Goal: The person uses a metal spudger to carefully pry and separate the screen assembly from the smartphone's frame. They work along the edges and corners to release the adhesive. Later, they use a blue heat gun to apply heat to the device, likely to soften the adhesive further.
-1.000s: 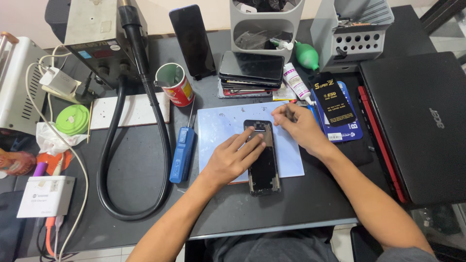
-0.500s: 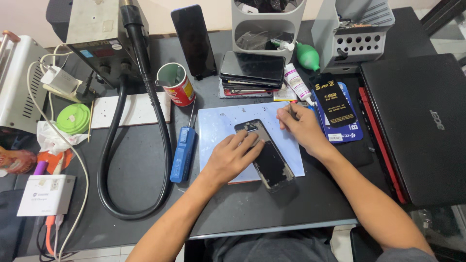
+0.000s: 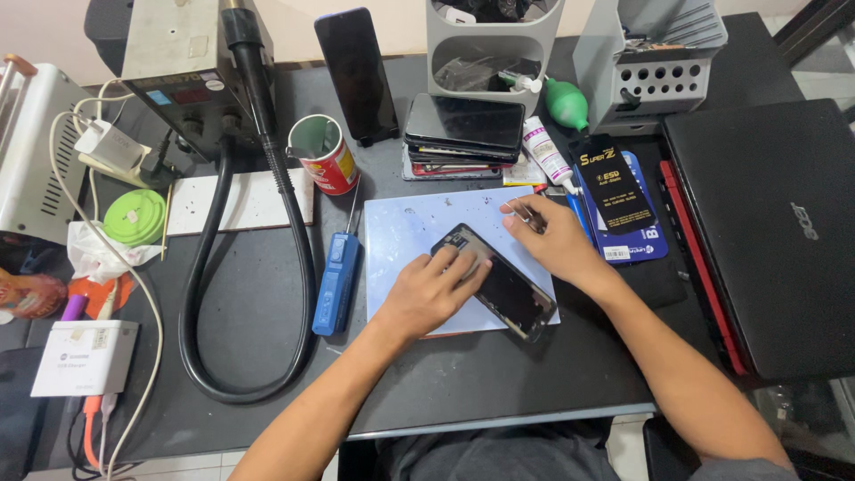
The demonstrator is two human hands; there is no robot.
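I have my left hand [image 3: 432, 289] lying flat, fingers spread and lightly curled, pressing down on the near-left end of the black rectangular smartphone with its back opened [image 3: 499, 283]. It pins the phone rather than gripping it. The phone lies on the pale blue rectangular work mat [image 3: 401, 240] on the dark table [image 3: 499, 383], and its long axis runs on a diagonal, from the upper end under my left fingertips down and away to the right, toward my right forearm.

My right hand [image 3: 550, 236] sits just beyond the phone's upper edge, fingers pinched nearly shut around a thin dark tool [image 3: 527, 214]; I cannot tell what kind of tool it is. The tool tip is pointed back toward the left hand, near the phone's upper end but apart from it as far as I can see. So the right hand is the nearer one to the exposed upper edge, and the phone lies just below and to the left of it.

Left of my left hand, a blue handled tool [image 3: 337, 283] lies beside the mat.
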